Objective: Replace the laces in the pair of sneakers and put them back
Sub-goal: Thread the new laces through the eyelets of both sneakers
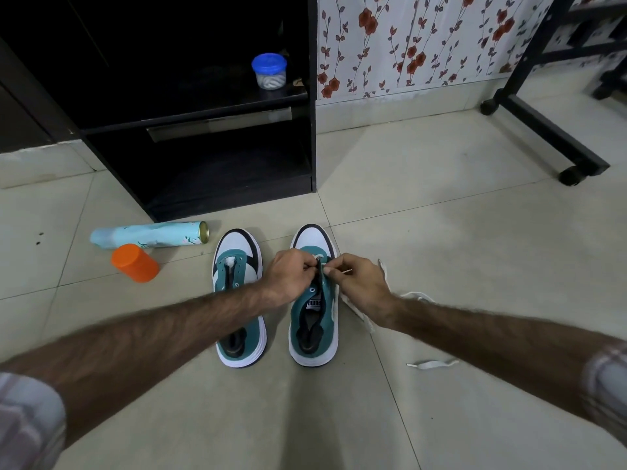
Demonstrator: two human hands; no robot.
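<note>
Two teal, white and black sneakers stand side by side on the tiled floor, toes pointing away. The left sneaker (237, 266) has bare eyelets. Over the right sneaker (314, 320) my left hand (288, 278) pinches the edge of the eyelet flap, and my right hand (359, 283) pinches a white lace (356, 308) at the same spot. That lace trails across the floor to the right of the shoe. Another piece of white lace (432, 364) lies loose on the tiles at the right.
A black shelf unit (234, 147) stands behind the shoes with a blue-lidded jar (269, 71) holding white laces. A light blue spray can (149, 235) lies beside an orange cap (135, 262) at the left. A black wheeled frame (543, 130) stands at the far right.
</note>
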